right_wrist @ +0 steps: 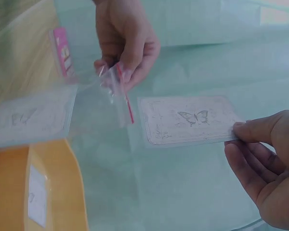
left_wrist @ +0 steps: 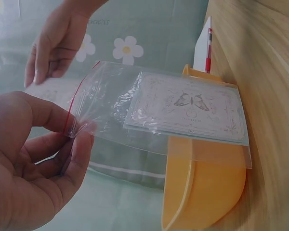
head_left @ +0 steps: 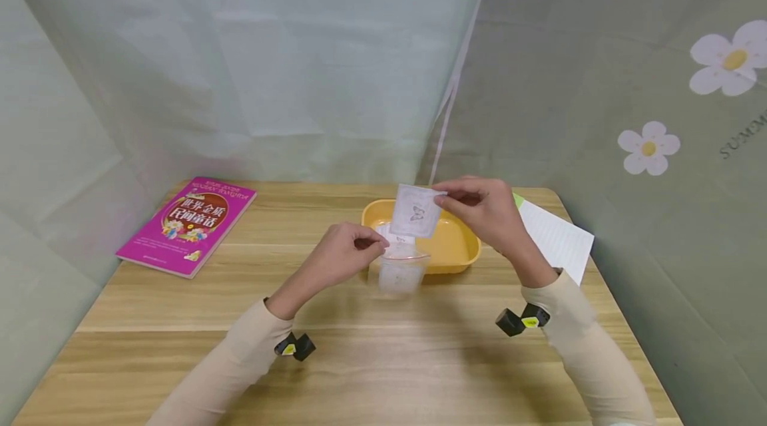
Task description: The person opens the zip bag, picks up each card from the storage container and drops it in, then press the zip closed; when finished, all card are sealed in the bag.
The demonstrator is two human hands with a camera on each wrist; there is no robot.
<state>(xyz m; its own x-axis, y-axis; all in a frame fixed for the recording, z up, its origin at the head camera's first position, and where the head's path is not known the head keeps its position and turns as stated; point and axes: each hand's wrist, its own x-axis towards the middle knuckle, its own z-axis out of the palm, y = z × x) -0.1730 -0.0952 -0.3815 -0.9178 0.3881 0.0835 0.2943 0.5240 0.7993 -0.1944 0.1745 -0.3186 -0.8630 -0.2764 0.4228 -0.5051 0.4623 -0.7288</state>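
My left hand (head_left: 344, 254) pinches the top edge of a clear zip bag (left_wrist: 111, 103) with a red seal line. Inside the bag lies a pale card (left_wrist: 188, 107) printed with a butterfly, seen most plainly in the left wrist view. Between thumb and fingers, my right hand (head_left: 488, 210) holds another butterfly card (right_wrist: 192, 118) by its edge, just above the bag's mouth. Behind and below both hands stands a yellow tray (head_left: 464, 249). One more butterfly card (right_wrist: 37, 196) is in the tray, partly hidden by the bag in the head view.
A magenta book (head_left: 188, 226) lies at the table's back left. Lined white paper (head_left: 557, 239) sits at the right edge, partly behind my right wrist, with a red pen (left_wrist: 208, 50) on it. Fabric walls (head_left: 299, 80) close in the wooden table at the back and sides.
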